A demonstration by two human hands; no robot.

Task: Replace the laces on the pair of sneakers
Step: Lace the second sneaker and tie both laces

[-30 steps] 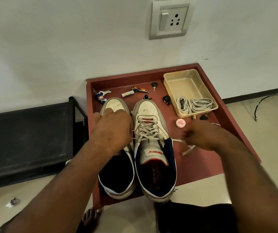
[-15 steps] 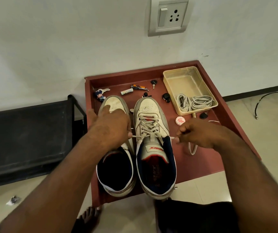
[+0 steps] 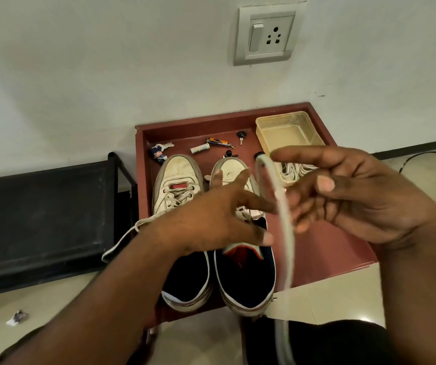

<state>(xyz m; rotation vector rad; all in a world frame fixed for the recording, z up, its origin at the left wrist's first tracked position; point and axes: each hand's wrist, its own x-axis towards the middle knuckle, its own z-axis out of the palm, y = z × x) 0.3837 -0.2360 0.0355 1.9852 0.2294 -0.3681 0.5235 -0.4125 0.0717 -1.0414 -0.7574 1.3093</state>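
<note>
The old lace [image 3: 285, 222] had come free of the right sneaker [image 3: 243, 259] on the table [image 3: 330, 256], draped over the right hand [image 3: 356, 196]'s loosely curled fingers; the left hand [image 3: 211, 222] had let go, fingers spread.

Both forearms enter from the bottom of the frame and converge at centre. The left hand [image 3: 211, 222] is spread, fingers extended toward the right. The right hand [image 3: 364, 196] is raised at centre right, palm facing left, fingers loosely curled, index finger extended.
</note>
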